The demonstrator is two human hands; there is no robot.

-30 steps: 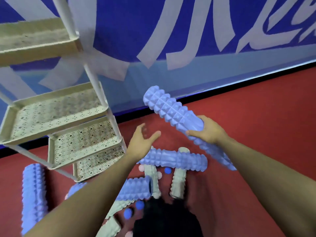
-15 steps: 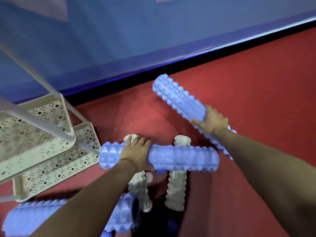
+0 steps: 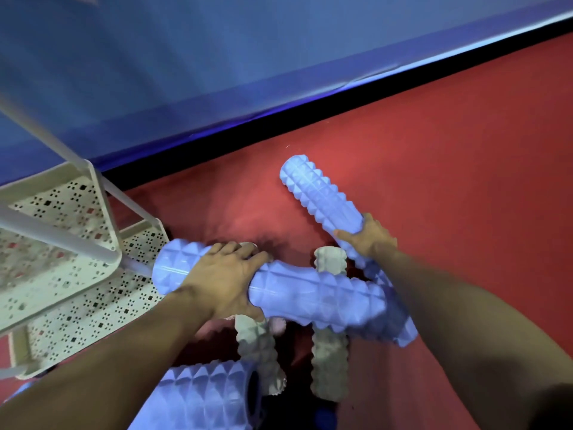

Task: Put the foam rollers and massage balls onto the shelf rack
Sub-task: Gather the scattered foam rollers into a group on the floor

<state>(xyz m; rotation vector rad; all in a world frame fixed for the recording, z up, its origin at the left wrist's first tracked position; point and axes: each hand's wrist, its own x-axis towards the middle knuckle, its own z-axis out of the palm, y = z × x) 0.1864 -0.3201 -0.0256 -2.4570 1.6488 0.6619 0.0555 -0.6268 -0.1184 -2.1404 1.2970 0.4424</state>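
Note:
My right hand (image 3: pixel 369 237) grips a long lilac foam roller (image 3: pixel 319 197) that slants up to the left above the red floor. My left hand (image 3: pixel 221 279) is closed around a second lilac roller (image 3: pixel 313 296), which lies crosswise over two beige rollers (image 3: pixel 330 361) (image 3: pixel 259 349). A thicker lilac roller (image 3: pixel 210 395) lies at the bottom, partly under my left forearm. The cream shelf rack (image 3: pixel 102 311) with perforated trays stands at the left, its trays bare in what shows. A pink ball (image 3: pixel 277 324) peeks out under the crosswise roller.
A blue wall banner (image 3: pixel 279 57) with a black skirting strip runs along the back. Red carpet (image 3: pixel 449 166) spreads to the right. The rack's slanted white posts (image 3: pixel 52 234) cross the left side. A dark blue ball (image 3: pixel 325 418) sits at the bottom edge.
The view tilted down toward the floor. My left hand came down from open in the air and closed around the crosswise roller, which now sits closer. The right hand keeps its roller.

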